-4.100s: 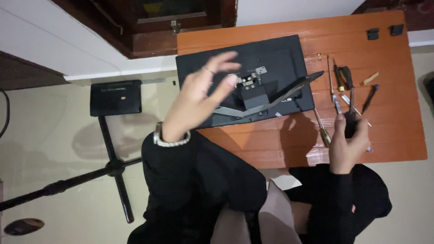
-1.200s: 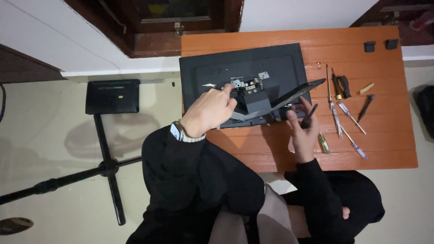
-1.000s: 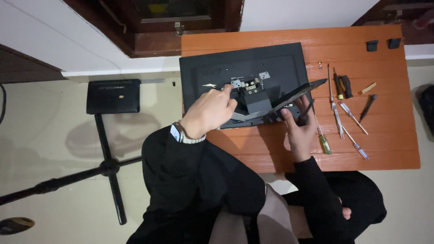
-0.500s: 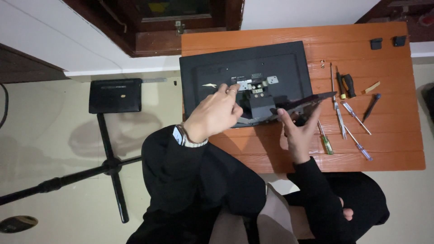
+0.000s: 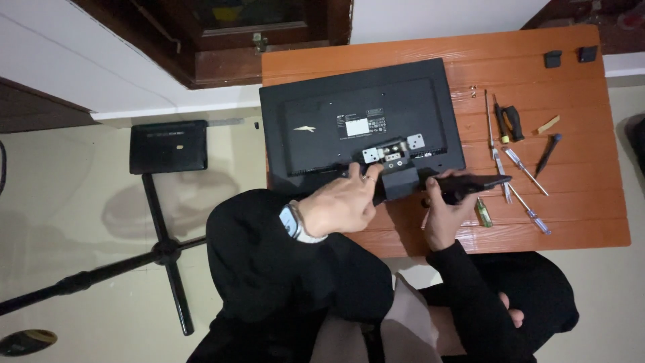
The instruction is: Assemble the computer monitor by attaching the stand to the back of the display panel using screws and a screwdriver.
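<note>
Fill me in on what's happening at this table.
A person has a black monitor lying face down on an orange wooden table. The left hand rests at the monitor's lower edge by the stand mount, and the right hand grips the black stand base. Screwdrivers lie to the right.
</note>
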